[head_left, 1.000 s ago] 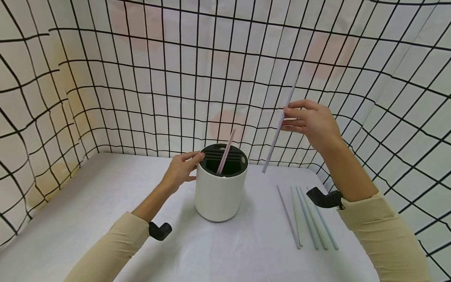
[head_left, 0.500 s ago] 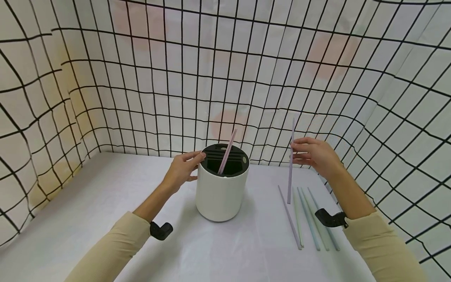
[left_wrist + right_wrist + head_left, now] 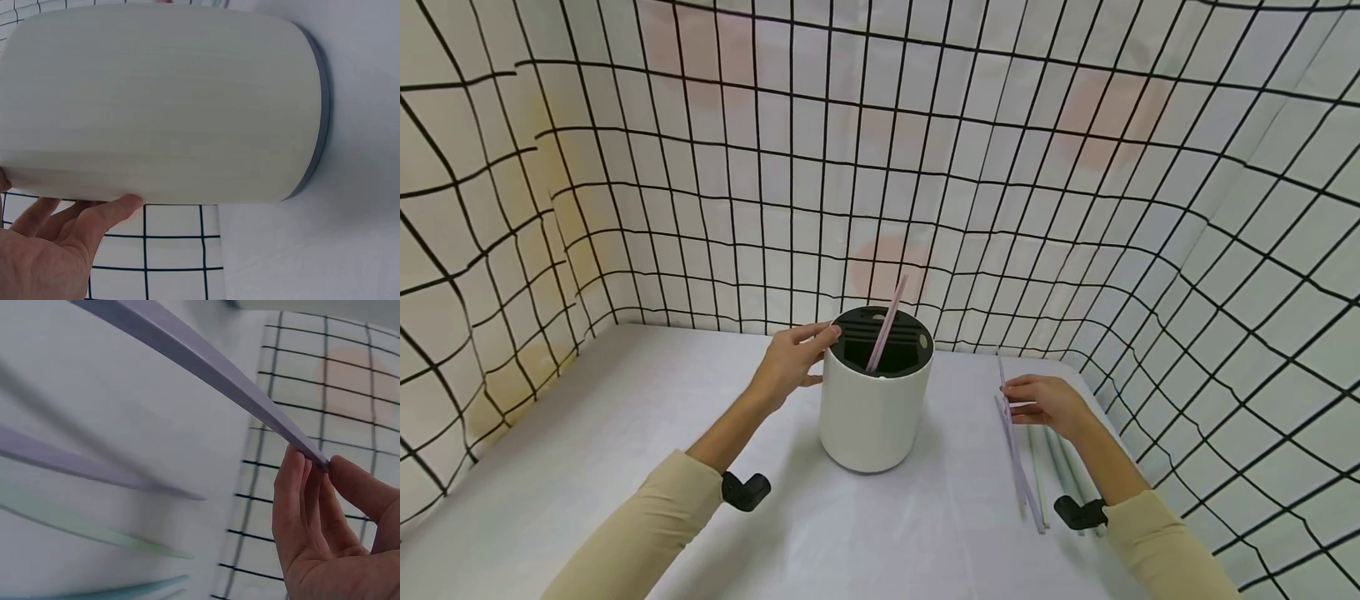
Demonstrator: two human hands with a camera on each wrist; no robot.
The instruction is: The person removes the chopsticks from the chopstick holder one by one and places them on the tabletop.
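A white cylindrical utensil holder (image 3: 871,429) with a black slotted top stands upright on the table, with pink chopsticks (image 3: 886,327) leaning inside it. My left hand (image 3: 792,365) holds its left side near the rim, thumb at the top edge; the left wrist view shows fingertips (image 3: 130,201) against the white wall. To the right, my right hand (image 3: 1051,405) pinches a lavender chopstick (image 3: 212,365) near its thin end, the thick end slanting down towards me. Beneath lies another lavender chopstick (image 3: 81,464), beside a green chopstick (image 3: 103,531) and a blue chopstick (image 3: 119,589). My right arm partly hides the row.
The table (image 3: 625,467) has a white cover. A white backdrop with a black grid (image 3: 790,167) encloses the back and both sides. A black wrist mount (image 3: 1078,512) on the right arm hangs just above the lying chopsticks.
My right hand has come down from high above the table to just over the row, bringing the lavender chopstick with it. My left hand stays on the utensil holder.
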